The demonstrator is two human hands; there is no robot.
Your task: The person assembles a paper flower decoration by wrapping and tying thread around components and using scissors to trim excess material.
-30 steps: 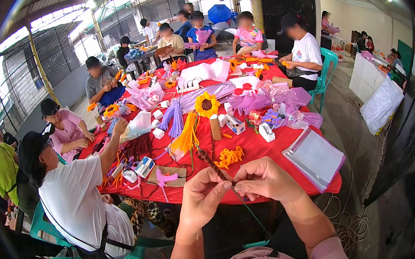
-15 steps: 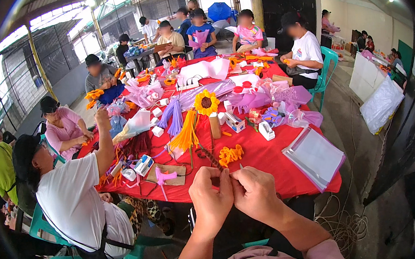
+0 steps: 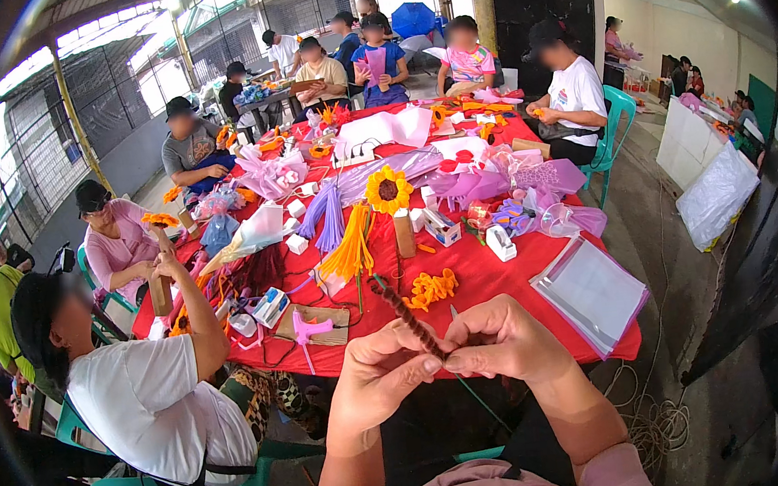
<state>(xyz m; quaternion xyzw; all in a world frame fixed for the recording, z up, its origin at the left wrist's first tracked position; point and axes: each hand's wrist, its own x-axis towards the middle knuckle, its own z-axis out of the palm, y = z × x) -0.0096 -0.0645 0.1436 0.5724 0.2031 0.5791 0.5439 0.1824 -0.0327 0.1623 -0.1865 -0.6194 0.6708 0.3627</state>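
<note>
The brown twist (image 3: 404, 311) is held over the table's near edge, slanted, its free end pointed up and away over the table (image 3: 512, 278). A green wire (image 3: 484, 403) is seen slanting down below the hands.

Toward the near right corner, a stack of clear sleeves (image 3: 592, 292) is laid; what is kept in them cannot be told. A small white box (image 3: 443, 230) is set near the middle of the table, right of the sunflower (image 3: 389, 190), and its contents cannot be made out. Another white box (image 3: 271, 308) is placed toward the left edge. Beyond the right edge, a pale plastic bag (image 3: 716, 198) is hung against a white counter (image 3: 677, 148); what is inside cannot be told.

The lower end of the brown twist is pinched between thumb and fingers of the left hand (image 3: 388, 363). The same end is gripped by the thumb and fingertips of the right hand (image 3: 501, 344), so that the two sets of fingertips are brought almost together. Both forearms are raised from below and angled inward, with the wrists bent toward each other.

Near the hands, an orange coil (image 3: 430, 288) is laid on the table, and a pink glue gun (image 3: 310, 328) is rested on cardboard (image 3: 334, 335) to their left.
</note>
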